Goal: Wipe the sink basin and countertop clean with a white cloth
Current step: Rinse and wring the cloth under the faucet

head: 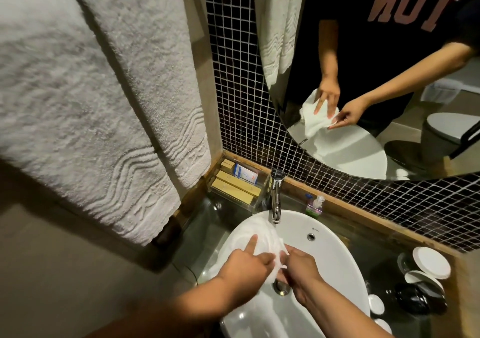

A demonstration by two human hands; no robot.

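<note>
Now both hands' fingers (252,244) pinched on white cloth (262,236), long axis toward faucet (275,197)

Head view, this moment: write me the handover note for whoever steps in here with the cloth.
Left hand: gripping the crumpled white cloth, index finger extended over it.
Right hand: pinching the cloth's near edge, above the metal drain.
The cloth is held over the white oval ceramic sink basin, just below the chrome faucet; no running water is visible.
Done: cloth in hand, apparently being bunched or folded. Cannot tell whether any wiping has happened.
Left: wipe the basin, then the dark glossy countertop, around the clear tray of small boxes and the white round lids.
</note>
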